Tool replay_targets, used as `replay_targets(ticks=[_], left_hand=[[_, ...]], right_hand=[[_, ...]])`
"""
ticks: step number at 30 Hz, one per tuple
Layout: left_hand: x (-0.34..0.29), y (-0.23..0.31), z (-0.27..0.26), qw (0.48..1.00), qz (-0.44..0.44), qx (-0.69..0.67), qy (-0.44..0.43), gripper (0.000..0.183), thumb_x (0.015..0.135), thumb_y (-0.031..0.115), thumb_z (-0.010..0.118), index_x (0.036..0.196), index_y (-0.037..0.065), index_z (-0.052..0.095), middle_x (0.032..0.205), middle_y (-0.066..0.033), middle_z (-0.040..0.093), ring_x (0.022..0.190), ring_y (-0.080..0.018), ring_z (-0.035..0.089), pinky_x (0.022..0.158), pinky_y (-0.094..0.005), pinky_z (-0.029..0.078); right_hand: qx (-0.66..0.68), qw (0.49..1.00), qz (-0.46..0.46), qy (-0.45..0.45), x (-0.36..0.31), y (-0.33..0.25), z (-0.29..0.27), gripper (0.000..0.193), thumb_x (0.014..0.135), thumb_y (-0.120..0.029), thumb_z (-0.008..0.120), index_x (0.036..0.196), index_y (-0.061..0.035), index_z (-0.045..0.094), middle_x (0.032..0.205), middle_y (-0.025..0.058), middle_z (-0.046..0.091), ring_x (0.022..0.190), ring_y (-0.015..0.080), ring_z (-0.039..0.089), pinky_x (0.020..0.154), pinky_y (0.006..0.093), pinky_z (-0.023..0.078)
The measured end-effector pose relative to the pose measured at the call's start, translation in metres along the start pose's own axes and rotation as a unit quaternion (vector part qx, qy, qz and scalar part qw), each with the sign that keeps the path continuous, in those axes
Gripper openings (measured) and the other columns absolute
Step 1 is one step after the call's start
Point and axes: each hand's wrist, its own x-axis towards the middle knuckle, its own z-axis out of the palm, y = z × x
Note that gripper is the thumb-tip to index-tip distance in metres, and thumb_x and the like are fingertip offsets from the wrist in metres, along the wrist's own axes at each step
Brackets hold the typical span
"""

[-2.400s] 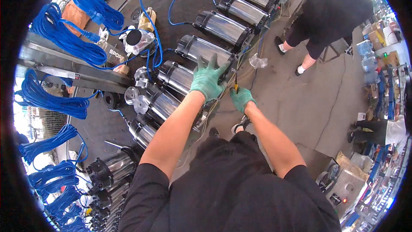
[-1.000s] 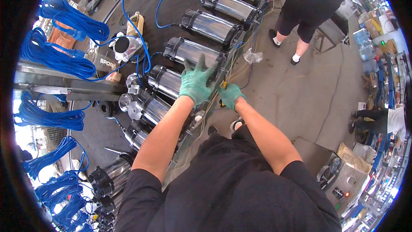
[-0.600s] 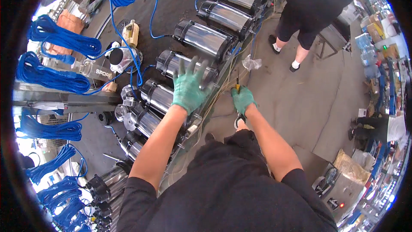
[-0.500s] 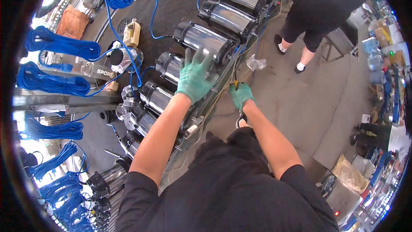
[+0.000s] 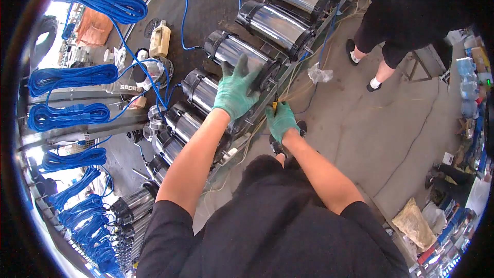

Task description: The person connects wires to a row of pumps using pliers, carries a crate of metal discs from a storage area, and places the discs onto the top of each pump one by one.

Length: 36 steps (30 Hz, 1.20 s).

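Note:
My left hand (image 5: 236, 94), in a green glove with greyish fingertips, is spread over a row of shiny metal cylinders with black end caps. Its fingers lie over the lower side of one cylinder (image 5: 239, 51); whether they touch it I cannot tell. A neighbouring cylinder (image 5: 199, 88) lies just left of that hand. Beside the bench edge, my gloved right hand (image 5: 283, 122) is closed around a small tool (image 5: 275, 106) with a yellow and black grip. The tool's dark thin end points up toward the cylinders, and its exact kind is unclear.
Coiled blue cables (image 5: 72, 80) hang along the left. A yellowish plastic bottle (image 5: 160, 40) stands on the bench among loose blue cable. Ahead on the right, a person in black (image 5: 406, 15) stands near crumpled clear plastic (image 5: 320, 74) and thin cords along the bench edge.
My right hand has moved left with the yellow and black tool, closer to the bench edge and my left hand. The left hand stays spread over the cylinders. The whole view has shifted slightly.

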Motion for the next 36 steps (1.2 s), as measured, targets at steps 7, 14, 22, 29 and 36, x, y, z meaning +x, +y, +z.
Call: replay_targets(ticks=[7, 14, 22, 29, 36], left_hand=[[-0.008, 0.003, -0.001, 1.0, -0.013, -0.004, -0.005, 0.077, 0.077, 0.031, 0.077, 0.149, 0.032, 0.049, 0.163, -0.0192, 0.026, 0.138, -0.0597, 0.033, 0.121, -0.0586, 0.026], [-0.006, -0.001, -0.007, 0.999, -0.006, -0.027, -0.019, 0.077, 0.079, 0.026, 0.074, 0.151, 0.034, 0.047, 0.163, -0.0172, 0.026, 0.142, -0.052, 0.035, 0.122, -0.06, 0.024], [-0.011, -0.005, -0.005, 1.0, -0.004, -0.02, -0.001, 0.077, 0.077, 0.027, 0.074, 0.149, 0.034, 0.048, 0.161, -0.018, 0.03, 0.141, -0.0593, 0.03, 0.116, -0.0624, 0.033], [-0.009, -0.008, -0.001, 1.0, 0.011, -0.02, 0.014, 0.076, 0.077, 0.029, 0.073, 0.148, 0.034, 0.049, 0.16, -0.0181, 0.032, 0.138, -0.0631, 0.03, 0.113, -0.063, 0.038], [-0.006, -0.004, -0.004, 1.0, 0.007, -0.022, 0.007, 0.075, 0.076, 0.029, 0.074, 0.148, 0.033, 0.05, 0.16, -0.019, 0.032, 0.138, -0.0624, 0.032, 0.115, -0.0638, 0.035]], right_hand=[[0.12, 0.972, 0.134, -0.149, 0.02, -0.012, -0.019, 0.048, 0.098, -0.042, 0.055, 0.108, 0.0043, 0.066, 0.096, 0.0224, 0.069, 0.088, 0.0367, 0.064, 0.079, 0.0443, 0.051], [0.135, 0.953, 0.19, -0.192, 0.046, -0.02, -0.036, 0.039, 0.098, -0.033, 0.059, 0.104, 0.0042, 0.068, 0.09, 0.0106, 0.07, 0.073, 0.0228, 0.066, 0.07, 0.0392, 0.059], [0.301, 0.896, 0.233, -0.228, 0.038, -0.025, -0.047, 0.035, 0.099, -0.036, 0.057, 0.113, -0.0041, 0.064, 0.093, 0.0124, 0.07, 0.077, 0.0303, 0.07, 0.07, 0.0493, 0.062], [0.29, 0.898, 0.248, -0.219, 0.041, -0.03, -0.051, 0.033, 0.099, -0.033, 0.056, 0.106, -0.0011, 0.062, 0.09, 0.0142, 0.069, 0.074, 0.0328, 0.069, 0.067, 0.0506, 0.062], [0.264, 0.907, 0.25, -0.212, 0.054, -0.014, -0.044, 0.035, 0.099, -0.033, 0.055, 0.105, 0.0011, 0.06, 0.087, 0.0157, 0.067, 0.068, 0.0344, 0.068, 0.064, 0.0523, 0.062]])
